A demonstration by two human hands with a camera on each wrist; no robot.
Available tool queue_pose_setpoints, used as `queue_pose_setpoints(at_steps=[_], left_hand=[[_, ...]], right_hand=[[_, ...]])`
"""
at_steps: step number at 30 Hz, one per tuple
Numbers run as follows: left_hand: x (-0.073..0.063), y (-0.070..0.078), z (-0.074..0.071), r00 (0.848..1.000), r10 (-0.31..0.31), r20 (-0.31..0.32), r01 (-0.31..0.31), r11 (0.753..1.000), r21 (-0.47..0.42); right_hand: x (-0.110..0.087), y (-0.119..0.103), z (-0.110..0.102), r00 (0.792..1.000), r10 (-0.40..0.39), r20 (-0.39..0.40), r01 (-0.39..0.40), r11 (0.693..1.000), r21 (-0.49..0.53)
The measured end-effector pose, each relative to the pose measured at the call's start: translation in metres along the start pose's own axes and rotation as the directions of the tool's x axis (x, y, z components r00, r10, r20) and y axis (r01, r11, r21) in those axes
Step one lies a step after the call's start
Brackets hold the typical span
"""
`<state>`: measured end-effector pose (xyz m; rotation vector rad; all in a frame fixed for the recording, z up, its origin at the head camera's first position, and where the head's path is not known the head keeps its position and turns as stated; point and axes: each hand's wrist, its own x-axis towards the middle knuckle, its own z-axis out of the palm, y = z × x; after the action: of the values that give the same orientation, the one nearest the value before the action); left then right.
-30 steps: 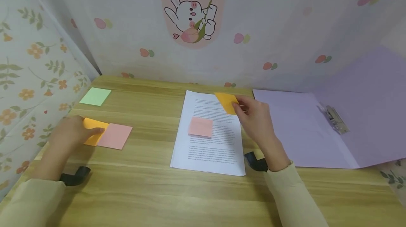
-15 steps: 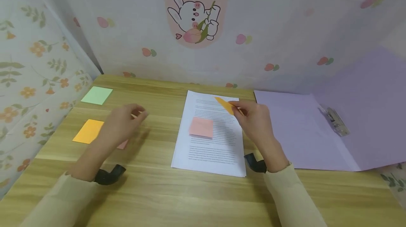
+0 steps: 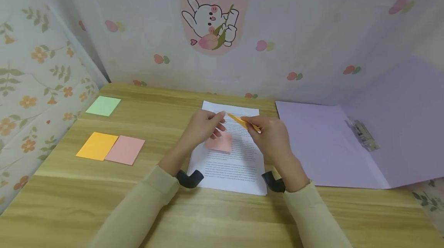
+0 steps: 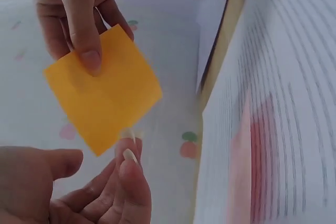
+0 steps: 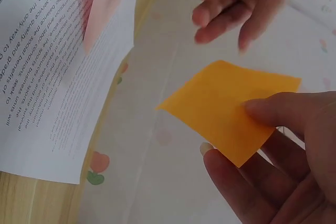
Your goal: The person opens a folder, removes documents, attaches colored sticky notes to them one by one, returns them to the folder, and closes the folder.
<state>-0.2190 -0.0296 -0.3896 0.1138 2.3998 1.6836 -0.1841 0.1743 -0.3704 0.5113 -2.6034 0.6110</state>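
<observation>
My right hand point(image 3: 272, 134) pinches an orange sticky note point(image 5: 220, 108) between thumb and fingers, held up over the printed sheets point(image 3: 229, 173). Close to the note's free edge is my left hand point(image 3: 204, 126), its thumb and fingers apart with nothing between them. In the left wrist view a fingertip of that hand comes right by the note's lower corner; whether it touches, I cannot tell. A pink sticky note point(image 3: 222, 143) lies on the printed page, partly behind the left fingers.
On the left of the wooden table point(image 3: 156, 209) lie an orange pad point(image 3: 98, 146), a pink pad point(image 3: 125, 150) beside it, and a green pad point(image 3: 104, 106) farther back. An open purple folder point(image 3: 312, 140) with a metal clip point(image 3: 363, 135) lies at the right.
My left hand has left the orange pad and travelled right to the held note. My right hand stays over the sheets, turning the note more edge-on to the head view.
</observation>
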Motion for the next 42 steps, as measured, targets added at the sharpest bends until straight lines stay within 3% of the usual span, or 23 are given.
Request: queue_pose_setpoints(at_steps=[3, 6, 15, 18, 20, 23, 26, 30, 33, 35, 38, 42], left_hand=[[0.009, -0.002, 0.008, 0.998, -0.064, -0.001, 0.063, 0.99, -0.124], [0.015, -0.005, 0.012, 0.996, -0.089, 0.002, 0.088, 0.978, -0.191], [0.016, -0.014, 0.01, 0.996, -0.089, -0.003, 0.085, 0.961, -0.263], [0.016, -0.014, 0.01, 0.998, -0.069, -0.01, 0.064, 0.967, -0.247], [0.015, -0.014, 0.011, 0.998, -0.054, -0.015, 0.05, 0.974, -0.223], [0.016, -0.013, 0.012, 0.999, -0.038, -0.01, 0.036, 0.98, -0.194], [0.017, -0.011, 0.014, 1.0, -0.017, -0.004, 0.016, 0.984, -0.18], [0.019, -0.009, 0.018, 0.999, 0.008, 0.04, -0.001, 0.984, -0.176], [0.021, -0.006, 0.022, 0.996, 0.027, 0.089, -0.012, 0.986, -0.169], [0.022, -0.005, 0.025, 0.993, 0.04, 0.108, -0.022, 0.987, -0.159], [0.023, -0.005, 0.027, 0.992, 0.057, 0.111, -0.042, 0.989, -0.139], [0.024, -0.008, 0.028, 0.993, 0.061, 0.097, -0.056, 0.997, -0.06]], right_hand=[[-0.001, 0.0, 0.002, 0.999, -0.042, 0.02, 0.043, 0.998, -0.043], [-0.001, 0.001, 0.003, 0.994, -0.097, 0.042, 0.1, 0.992, -0.08], [0.0, 0.003, 0.005, 0.967, -0.218, 0.136, 0.234, 0.966, -0.115], [-0.001, 0.006, 0.004, 0.959, -0.215, 0.187, 0.233, 0.969, -0.086], [-0.001, 0.009, 0.001, 0.961, -0.172, 0.218, 0.184, 0.982, -0.035], [0.0, 0.016, -0.003, 0.977, -0.037, 0.211, 0.023, 0.997, 0.07], [0.003, 0.025, -0.005, 0.98, 0.117, 0.163, -0.144, 0.977, 0.16], [0.005, 0.04, -0.001, 0.934, 0.283, 0.22, -0.337, 0.902, 0.27], [0.006, 0.048, 0.0, 0.89, 0.349, 0.295, -0.438, 0.834, 0.336], [0.006, 0.051, -0.001, 0.87, 0.372, 0.323, -0.478, 0.795, 0.373], [0.007, 0.053, -0.002, 0.86, 0.383, 0.338, -0.5, 0.766, 0.404], [0.008, 0.055, 0.001, 0.859, 0.381, 0.342, -0.5, 0.766, 0.404]])
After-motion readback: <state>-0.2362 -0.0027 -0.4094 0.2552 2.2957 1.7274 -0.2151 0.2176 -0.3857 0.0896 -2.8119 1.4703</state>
